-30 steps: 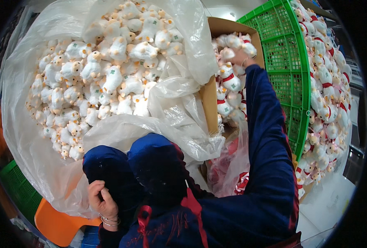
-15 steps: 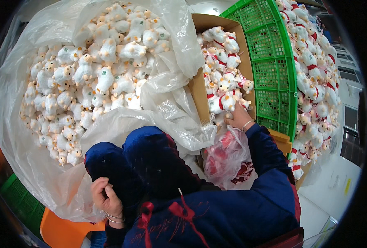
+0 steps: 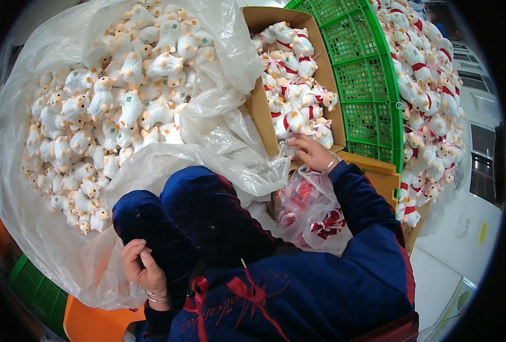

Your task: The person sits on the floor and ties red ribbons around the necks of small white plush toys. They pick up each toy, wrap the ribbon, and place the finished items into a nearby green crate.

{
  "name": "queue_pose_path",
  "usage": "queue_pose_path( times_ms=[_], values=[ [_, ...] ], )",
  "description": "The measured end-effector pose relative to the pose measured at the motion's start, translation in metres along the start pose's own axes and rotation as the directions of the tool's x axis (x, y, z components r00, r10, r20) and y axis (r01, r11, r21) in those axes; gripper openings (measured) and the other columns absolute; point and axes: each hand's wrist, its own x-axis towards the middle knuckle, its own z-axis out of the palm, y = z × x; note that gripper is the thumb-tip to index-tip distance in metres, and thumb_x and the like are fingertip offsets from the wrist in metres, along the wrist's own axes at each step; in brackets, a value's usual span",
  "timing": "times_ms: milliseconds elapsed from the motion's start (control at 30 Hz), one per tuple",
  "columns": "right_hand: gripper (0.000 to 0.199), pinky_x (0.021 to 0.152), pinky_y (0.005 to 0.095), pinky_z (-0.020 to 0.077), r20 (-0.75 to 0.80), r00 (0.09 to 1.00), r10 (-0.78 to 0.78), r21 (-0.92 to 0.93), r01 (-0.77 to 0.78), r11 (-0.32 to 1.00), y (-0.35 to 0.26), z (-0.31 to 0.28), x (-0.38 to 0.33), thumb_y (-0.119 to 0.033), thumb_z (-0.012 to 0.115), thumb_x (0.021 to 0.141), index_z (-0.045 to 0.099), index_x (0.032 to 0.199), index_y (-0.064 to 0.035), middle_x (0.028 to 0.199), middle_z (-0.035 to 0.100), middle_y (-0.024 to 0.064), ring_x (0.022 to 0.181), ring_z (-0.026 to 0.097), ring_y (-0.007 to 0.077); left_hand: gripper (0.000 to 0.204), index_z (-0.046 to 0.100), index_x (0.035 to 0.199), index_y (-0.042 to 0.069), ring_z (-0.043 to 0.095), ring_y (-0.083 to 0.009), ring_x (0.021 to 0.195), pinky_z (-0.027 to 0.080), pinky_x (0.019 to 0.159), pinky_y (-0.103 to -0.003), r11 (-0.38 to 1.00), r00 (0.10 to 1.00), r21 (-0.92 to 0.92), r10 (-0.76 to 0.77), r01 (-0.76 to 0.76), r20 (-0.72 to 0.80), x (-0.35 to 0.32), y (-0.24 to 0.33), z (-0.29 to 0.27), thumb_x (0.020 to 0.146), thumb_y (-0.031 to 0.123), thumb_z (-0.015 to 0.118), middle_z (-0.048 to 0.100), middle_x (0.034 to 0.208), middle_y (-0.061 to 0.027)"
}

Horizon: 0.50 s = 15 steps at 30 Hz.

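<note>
My right hand (image 3: 312, 153) reaches over the near edge of a cardboard box (image 3: 258, 108), its fingers spread and touching one of the white plush toys with red ribbons (image 3: 293, 74) packed inside. My left hand (image 3: 142, 268) rests low on my blue trouser knee (image 3: 207, 211), fingers curled with nothing visible in them. Just below my right wrist lies a small clear bag of red ribbons (image 3: 315, 211). To the left, a big clear plastic bag (image 3: 218, 137) holds several plain white plush toys (image 3: 122, 114).
A green plastic crate (image 3: 367, 85) stands tilted right of the box. Beyond it lies a heap of ribboned plush toys (image 3: 429, 114). At the lower left are an orange bin (image 3: 93, 322) and another green crate (image 3: 33, 285). An orange-brown box edge (image 3: 378, 171) sits by my right elbow.
My right hand has drawn back from deep in the cardboard box to its near edge. My left hand has stayed on my knee.
</note>
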Motion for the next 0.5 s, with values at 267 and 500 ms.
queue_pose_path(
  times_ms=[267, 500],
  values=[
    [0.026, 0.061, 0.0362, 0.049, -0.748, 0.648, 0.144, 0.141, -0.058, 0.988, 0.005, -0.033, 0.07, -0.024, 0.071, 0.091, 0.063, 0.085, -0.0002, 0.071, 0.065, 0.011, 0.063, 0.061, 0.021, 0.015, 0.06, 0.104, 0.001, 0.055, -0.0142, 0.073, 0.047, 0.067, -0.025, 1.0, 1.0, 0.017, -0.013, 0.013, 0.008, -0.001, 0.003, 0.008, 0.092, -0.003, 0.053, 0.063, 0.106, -0.0152],
    [0.116, 0.106, 0.0461, 0.047, -0.409, 0.789, 0.459, 0.014, -0.498, 0.867, 0.048, -0.051, 0.252, -0.051, 0.085, 0.07, 0.023, 0.151, 0.0041, 0.135, 0.056, 0.0321, 0.125, 0.055, 0.0478, 0.013, 0.059, 0.101, 0.001, 0.055, -0.014, 0.072, 0.047, 0.066, -0.025, 0.998, 0.999, 0.044, -0.034, 0.033, 0.041, 0.009, 0.01, 0.013, 0.091, -0.006, 0.053, 0.063, 0.105, -0.015]
  ],
)
